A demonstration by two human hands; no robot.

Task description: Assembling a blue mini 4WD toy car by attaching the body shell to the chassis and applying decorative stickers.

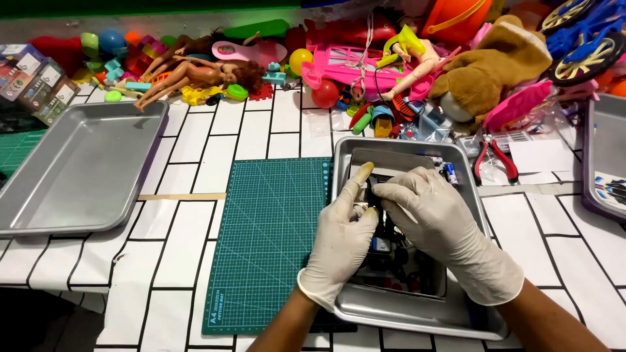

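Both gloved hands work inside a metal tray (469, 195) at lower centre-right of the frame. The left hand (342, 238) and right hand (433, 221) are closed together around a small dark device (385, 251) with wiring, held over the tray. A green cutting mat (267, 241) lies just left on the tabletop (195, 137). An empty-looking second tray (78, 169) sits at left; red-handled pliers (493, 158) lie at upper right.
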